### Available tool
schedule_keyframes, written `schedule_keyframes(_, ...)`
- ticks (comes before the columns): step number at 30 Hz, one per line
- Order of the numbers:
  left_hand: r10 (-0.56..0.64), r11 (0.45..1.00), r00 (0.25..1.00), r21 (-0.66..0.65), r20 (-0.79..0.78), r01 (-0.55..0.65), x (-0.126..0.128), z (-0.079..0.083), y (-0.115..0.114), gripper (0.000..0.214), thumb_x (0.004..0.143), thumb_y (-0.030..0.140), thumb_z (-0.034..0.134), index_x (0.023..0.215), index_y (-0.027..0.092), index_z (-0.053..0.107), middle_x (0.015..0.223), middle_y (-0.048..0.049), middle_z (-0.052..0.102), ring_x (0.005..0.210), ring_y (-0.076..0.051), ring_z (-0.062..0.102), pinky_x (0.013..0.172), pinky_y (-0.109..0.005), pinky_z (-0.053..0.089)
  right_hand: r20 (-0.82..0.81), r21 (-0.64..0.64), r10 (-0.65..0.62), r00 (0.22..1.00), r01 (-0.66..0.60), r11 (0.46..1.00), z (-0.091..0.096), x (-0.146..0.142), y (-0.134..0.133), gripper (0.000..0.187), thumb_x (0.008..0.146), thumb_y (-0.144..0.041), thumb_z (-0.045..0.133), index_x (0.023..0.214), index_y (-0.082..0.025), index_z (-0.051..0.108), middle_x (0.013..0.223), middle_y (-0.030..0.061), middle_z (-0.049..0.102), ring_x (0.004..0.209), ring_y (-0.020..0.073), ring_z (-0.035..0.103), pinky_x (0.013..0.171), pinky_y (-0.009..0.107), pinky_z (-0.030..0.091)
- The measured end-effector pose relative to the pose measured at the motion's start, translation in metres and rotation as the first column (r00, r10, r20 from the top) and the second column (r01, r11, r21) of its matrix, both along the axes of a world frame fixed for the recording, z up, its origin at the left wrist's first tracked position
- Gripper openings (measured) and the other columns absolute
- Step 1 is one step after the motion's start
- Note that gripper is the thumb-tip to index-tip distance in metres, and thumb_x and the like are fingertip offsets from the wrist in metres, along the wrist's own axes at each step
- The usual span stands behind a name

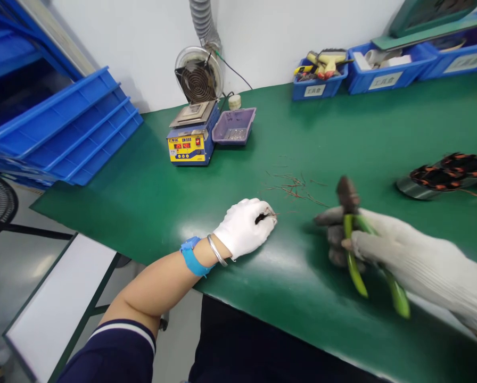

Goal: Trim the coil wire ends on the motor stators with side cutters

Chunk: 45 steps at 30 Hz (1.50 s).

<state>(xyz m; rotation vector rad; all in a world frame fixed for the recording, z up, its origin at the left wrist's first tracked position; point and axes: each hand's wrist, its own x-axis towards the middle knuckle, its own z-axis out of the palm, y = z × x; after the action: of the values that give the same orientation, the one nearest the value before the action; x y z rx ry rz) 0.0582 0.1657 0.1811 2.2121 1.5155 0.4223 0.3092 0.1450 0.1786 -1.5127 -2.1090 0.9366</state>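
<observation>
Probably wire-trimming: pinching a small dark part [260,218] in left hand [246,229], gripping green-handled cutters [348,226] (blurry, lol) in right hand [372,246]; likely needs bringing closer.

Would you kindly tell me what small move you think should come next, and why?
Probably bring the cutters over to the thin wire at the left hand: that hand grips a small dark piece with the wire poking out, while the right hand holds the cutters apart from it, and loose strands lie nearby.
</observation>
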Motion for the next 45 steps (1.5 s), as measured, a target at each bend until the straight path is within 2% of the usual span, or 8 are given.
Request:
schedule_keyframes(4,-0.015,1.0,1.0,-0.006,-0.02,0.015,0.0,0.001,0.0,0.014,0.095,0.027,0.055,0.094,0.023,0.068,0.099,-0.0027,0.072,0.101,-0.024,0.064,0.091,-0.037,0.054,-0.448,-0.58,-0.078,0.891,-0.223,0.783,0.007,-0.021,-0.017,0.051,0.083,-0.05,0.047,0.124,-0.02,0.053,0.079,0.0083,0.064,0.063,0.0249,0.064,0.052,0.036,0.049)
schedule_keyframes(7,-0.043,0.999,0.998,-0.001,-0.037,0.043,0.0,0.002,-0.001,0.015,0.096,0.026,0.053,0.095,0.024,0.068,0.099,-0.0024,0.072,0.101,-0.024,0.064,0.09,-0.037,0.054,-0.4,-0.704,-0.102,0.911,-0.234,0.67,0.014,-0.033,-0.018,0.067,0.073,-0.058,0.06,0.127,-0.02,0.051,0.076,0.0073,0.067,0.063,0.0238,0.06,0.055,0.035,0.046)
schedule_keyframes(14,-0.1,0.994,0.994,0.032,-0.046,0.101,0.002,0.001,-0.004,0.018,0.096,0.025,0.051,0.1,0.023,0.068,0.1,-0.003,0.071,0.099,-0.024,0.063,0.088,-0.038,0.053,-0.332,-0.758,-0.033,0.943,-0.246,0.605,0.014,-0.04,-0.015,0.069,0.07,-0.064,0.062,0.123,-0.021,0.049,0.075,0.008,0.071,0.058,0.0186,0.053,0.05,0.029,0.037)
schedule_keyframes(21,-0.112,0.993,0.993,0.03,-0.033,0.113,0.002,-0.001,-0.004,0.015,0.095,0.028,0.054,0.097,0.023,0.068,0.099,-0.0032,0.071,0.097,-0.025,0.063,0.086,-0.039,0.053,-0.28,-0.725,-0.026,0.96,-0.194,0.66,0.01,-0.044,-0.016,0.039,0.077,-0.057,0.059,0.094,-0.022,0.052,0.071,0.0066,0.069,0.054,0.0179,0.056,0.047,0.028,0.04)
schedule_keyframes(29,-0.09,0.995,0.996,-0.049,-0.026,0.088,0.001,0.008,-0.004,0.009,0.089,0.03,0.061,0.093,0.024,0.067,0.097,-0.002,0.07,0.098,-0.025,0.065,0.088,-0.037,0.055,0.004,-0.545,0.145,0.989,-0.12,0.83,0.011,-0.04,-0.005,0.022,0.089,-0.044,0.046,0.08,-0.024,0.052,0.067,0.0053,0.069,0.055,0.0216,0.062,0.049,0.032,0.046)
schedule_keyframes(33,-0.042,0.996,0.993,-0.078,-0.109,0.034,-0.012,0.025,-0.006,0.067,0.061,0.056,0.085,0.116,0.023,0.065,0.115,-0.0074,0.067,0.103,-0.032,0.066,0.088,-0.041,0.058,0.496,0.062,0.03,0.868,-0.069,0.996,0.006,-0.031,-0.018,0.023,0.084,-0.045,0.053,0.091,-0.026,0.063,0.075,0.0081,0.069,0.057,0.0302,0.064,0.041,0.031,0.029)
schedule_keyframes(38,-0.064,0.993,0.961,-0.115,-0.269,0.034,-0.026,0.031,-0.002,0.05,0.062,0.05,0.082,0.101,0.022,0.067,0.096,-0.0059,0.067,0.082,-0.029,0.068,0.068,-0.036,0.055,0.729,0.416,-0.166,0.664,-0.238,0.878,0.005,-0.026,-0.036,0.028,0.084,-0.046,0.057,0.092,-0.02,0.065,0.071,0.0084,0.059,0.053,0.0307,0.059,0.041,0.033,0.028)
schedule_keyframes(45,-0.019,0.997,0.994,-0.078,-0.106,0.011,-0.005,0.022,-0.007,0.028,0.06,0.034,0.078,0.077,0.022,0.06,0.078,-0.0018,0.064,0.069,-0.021,0.063,0.06,-0.03,0.048,0.413,0.527,0.1,0.905,-0.327,0.784,0.007,-0.049,-0.022,0.051,0.087,-0.031,0.06,0.136,-0.016,0.057,0.139,0.0201,0.055,0.12,0.0333,0.057,0.096,0.045,0.049)
